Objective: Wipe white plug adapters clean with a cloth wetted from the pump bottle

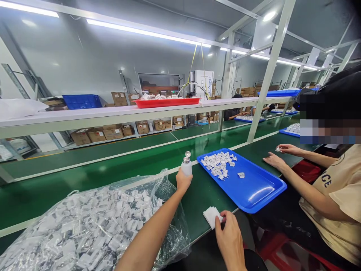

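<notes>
Green worktop (201,194): left grip (184,181) clasps bottle (186,168) beside heaped bag (84,226); right grip (229,231) pinches cloth (210,216), tray (254,188) beyond only part-filled.

From my remote station I take this for a factory assembly line: a long green bench (204,194) where other workers (332,192) are busy, blue trays (256,186) of small white parts (217,162) repeated along it, cardboard boxes (113,133) stored on metal racking (125,88) behind, and strip lights (146,32) fixed to the overhead frame (271,71).
</notes>
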`<act>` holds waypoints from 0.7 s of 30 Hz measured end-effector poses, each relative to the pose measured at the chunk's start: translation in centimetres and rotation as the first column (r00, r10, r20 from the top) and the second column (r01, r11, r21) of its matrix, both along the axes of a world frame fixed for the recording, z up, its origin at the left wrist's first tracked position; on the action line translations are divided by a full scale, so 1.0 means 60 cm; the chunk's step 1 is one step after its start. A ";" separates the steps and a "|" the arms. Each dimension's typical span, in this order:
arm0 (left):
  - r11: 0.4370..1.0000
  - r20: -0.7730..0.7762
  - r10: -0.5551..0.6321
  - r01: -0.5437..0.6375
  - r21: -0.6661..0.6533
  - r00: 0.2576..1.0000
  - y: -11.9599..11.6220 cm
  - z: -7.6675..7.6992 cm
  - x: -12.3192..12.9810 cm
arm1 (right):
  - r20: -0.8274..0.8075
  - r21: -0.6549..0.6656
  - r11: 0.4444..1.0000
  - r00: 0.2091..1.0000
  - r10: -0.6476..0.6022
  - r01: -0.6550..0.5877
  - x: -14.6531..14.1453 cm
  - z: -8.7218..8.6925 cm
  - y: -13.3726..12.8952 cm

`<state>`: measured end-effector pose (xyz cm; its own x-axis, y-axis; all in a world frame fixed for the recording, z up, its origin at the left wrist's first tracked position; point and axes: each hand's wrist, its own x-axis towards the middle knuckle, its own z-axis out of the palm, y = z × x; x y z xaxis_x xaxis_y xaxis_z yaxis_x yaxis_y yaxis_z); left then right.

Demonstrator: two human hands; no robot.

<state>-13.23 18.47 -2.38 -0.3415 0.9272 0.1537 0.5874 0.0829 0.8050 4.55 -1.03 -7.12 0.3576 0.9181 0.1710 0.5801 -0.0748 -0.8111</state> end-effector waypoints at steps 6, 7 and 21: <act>1.000 -0.011 -0.003 0.003 0.002 1.000 -0.002 0.000 0.000 | -0.176 -0.171 0.981 0.977 -0.116 0.086 0.004 -0.016 0.009; 1.000 -0.012 -0.003 0.004 0.005 1.000 -0.002 0.000 0.000 | -0.231 -0.189 0.978 0.964 -0.131 0.088 0.010 -0.021 0.013; 0.999 -0.008 -0.025 0.025 0.022 1.000 0.003 -0.009 0.000 | -0.906 -0.256 0.965 0.360 -0.222 -0.050 0.039 -0.031 0.002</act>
<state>-13.24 18.64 -2.90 -0.3171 0.9317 0.1771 0.5955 0.0502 0.8018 6.87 -0.90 -8.98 0.2427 0.8303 -0.5017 -0.5429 -0.3124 -0.7796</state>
